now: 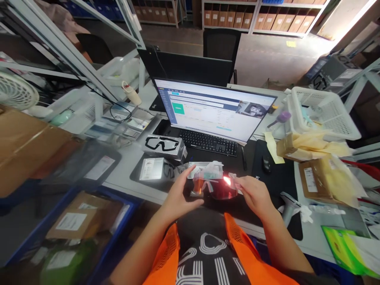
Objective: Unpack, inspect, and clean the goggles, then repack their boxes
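Observation:
Red-tinted wraparound sunglasses are held above the desk's front edge, with a bright reflection on the lens and pale clear wrapping about the frame. My right hand pinches them at their right end. Beside their left end, my left hand has its thumb and fingers spread apart; whether it touches them is not clear. Behind the sunglasses lies an open box with pale wrapping on it. To the left are a small white-and-grey box and a larger box printed with goggles.
A monitor and keyboard stand ahead. On the right are a mouse, a barcode scanner, cardboard boxes and a white basket. A blue bin with packages sits at lower left.

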`<control>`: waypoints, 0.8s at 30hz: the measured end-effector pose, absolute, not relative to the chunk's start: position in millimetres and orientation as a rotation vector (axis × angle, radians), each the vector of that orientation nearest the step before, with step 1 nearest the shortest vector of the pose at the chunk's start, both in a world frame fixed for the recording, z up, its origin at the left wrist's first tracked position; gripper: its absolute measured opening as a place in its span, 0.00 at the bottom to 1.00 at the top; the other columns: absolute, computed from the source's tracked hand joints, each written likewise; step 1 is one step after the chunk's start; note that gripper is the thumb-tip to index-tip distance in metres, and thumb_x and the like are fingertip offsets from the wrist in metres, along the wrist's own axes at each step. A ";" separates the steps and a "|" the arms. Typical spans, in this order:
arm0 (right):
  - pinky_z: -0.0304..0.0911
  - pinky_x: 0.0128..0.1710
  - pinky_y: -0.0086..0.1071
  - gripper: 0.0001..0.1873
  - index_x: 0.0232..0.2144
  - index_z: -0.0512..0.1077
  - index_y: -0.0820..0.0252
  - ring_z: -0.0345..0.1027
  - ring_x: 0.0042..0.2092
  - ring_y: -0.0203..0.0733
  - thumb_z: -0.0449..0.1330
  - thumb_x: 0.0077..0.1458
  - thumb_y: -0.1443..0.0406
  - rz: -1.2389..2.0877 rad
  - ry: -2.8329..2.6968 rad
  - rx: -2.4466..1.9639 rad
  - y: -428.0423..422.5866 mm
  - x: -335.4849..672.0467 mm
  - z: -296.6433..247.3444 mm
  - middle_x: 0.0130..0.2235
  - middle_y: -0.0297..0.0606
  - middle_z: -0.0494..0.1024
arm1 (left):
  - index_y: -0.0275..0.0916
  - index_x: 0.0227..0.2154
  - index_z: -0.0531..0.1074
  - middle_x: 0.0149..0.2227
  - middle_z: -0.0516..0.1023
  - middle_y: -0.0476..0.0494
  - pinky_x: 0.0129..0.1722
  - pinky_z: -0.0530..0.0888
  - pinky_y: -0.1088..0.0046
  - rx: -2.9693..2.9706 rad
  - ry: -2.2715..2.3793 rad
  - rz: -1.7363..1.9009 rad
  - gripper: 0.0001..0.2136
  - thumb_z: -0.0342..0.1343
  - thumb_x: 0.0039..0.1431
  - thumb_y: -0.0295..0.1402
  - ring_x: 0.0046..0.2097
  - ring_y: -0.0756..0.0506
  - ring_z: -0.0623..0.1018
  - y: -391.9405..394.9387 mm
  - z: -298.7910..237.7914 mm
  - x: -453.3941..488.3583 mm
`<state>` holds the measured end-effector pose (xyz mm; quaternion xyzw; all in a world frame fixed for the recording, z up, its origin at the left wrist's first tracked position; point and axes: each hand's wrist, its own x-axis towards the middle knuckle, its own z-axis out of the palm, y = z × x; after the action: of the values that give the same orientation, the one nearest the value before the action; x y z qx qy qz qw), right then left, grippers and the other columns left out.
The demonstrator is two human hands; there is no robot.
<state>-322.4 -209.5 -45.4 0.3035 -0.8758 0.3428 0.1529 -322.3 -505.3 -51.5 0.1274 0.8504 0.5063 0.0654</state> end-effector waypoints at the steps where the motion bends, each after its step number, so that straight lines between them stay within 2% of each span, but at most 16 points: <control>1: 0.67 0.39 0.34 0.16 0.52 0.71 0.57 0.72 0.38 0.41 0.54 0.64 0.72 0.976 -2.508 0.881 -210.1 -322.8 -44.3 0.40 0.42 0.80 | 0.48 0.68 0.53 0.69 0.57 0.38 0.69 0.56 0.54 0.398 2.560 1.537 0.46 0.70 0.48 0.34 0.69 0.35 0.59 -505.2 -45.3 -321.1; 5: 0.68 0.40 0.36 0.16 0.52 0.72 0.56 0.73 0.40 0.42 0.53 0.65 0.71 0.986 -2.505 0.912 -213.1 -324.5 -44.2 0.41 0.42 0.81 | 0.47 0.64 0.60 0.66 0.65 0.40 0.66 0.63 0.59 0.468 2.478 1.558 0.39 0.67 0.49 0.32 0.65 0.37 0.66 -500.1 -22.7 -316.7; 8: 0.68 0.40 0.36 0.16 0.52 0.73 0.56 0.74 0.40 0.43 0.53 0.65 0.70 0.979 -2.516 0.920 -216.0 -324.6 -46.7 0.41 0.43 0.81 | 0.44 0.57 0.70 0.56 0.75 0.40 0.58 0.71 0.62 0.410 2.438 1.607 0.28 0.63 0.50 0.29 0.55 0.39 0.75 -493.1 -14.3 -313.2; 10: 0.69 0.40 0.37 0.17 0.53 0.73 0.56 0.74 0.40 0.43 0.52 0.65 0.70 0.967 -2.518 0.937 -217.5 -324.2 -48.1 0.41 0.43 0.81 | 0.42 0.52 0.74 0.50 0.79 0.41 0.53 0.74 0.63 0.322 2.451 1.633 0.23 0.60 0.51 0.28 0.49 0.41 0.78 -489.4 -14.0 -310.8; 15: 0.68 0.40 0.36 0.19 0.55 0.72 0.54 0.74 0.40 0.42 0.53 0.65 0.70 0.957 -2.530 0.970 -220.0 -323.5 -48.5 0.43 0.42 0.82 | 0.41 0.48 0.77 0.42 0.80 0.42 0.47 0.76 0.67 0.198 2.495 1.630 0.20 0.59 0.50 0.28 0.42 0.44 0.78 -486.5 -21.8 -307.8; 24: 0.68 0.43 0.36 0.20 0.57 0.70 0.55 0.74 0.43 0.42 0.54 0.65 0.72 0.992 -2.559 0.949 -224.1 -325.9 -47.9 0.43 0.42 0.82 | 0.40 0.47 0.77 0.37 0.79 0.44 0.43 0.74 0.69 0.115 2.425 1.656 0.18 0.59 0.51 0.29 0.40 0.44 0.78 -484.2 -29.4 -308.0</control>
<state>-325.9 -224.1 -47.9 0.3246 -0.8750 0.3393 0.1183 -308.0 -484.2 -29.4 0.0390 0.8210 0.5606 0.1012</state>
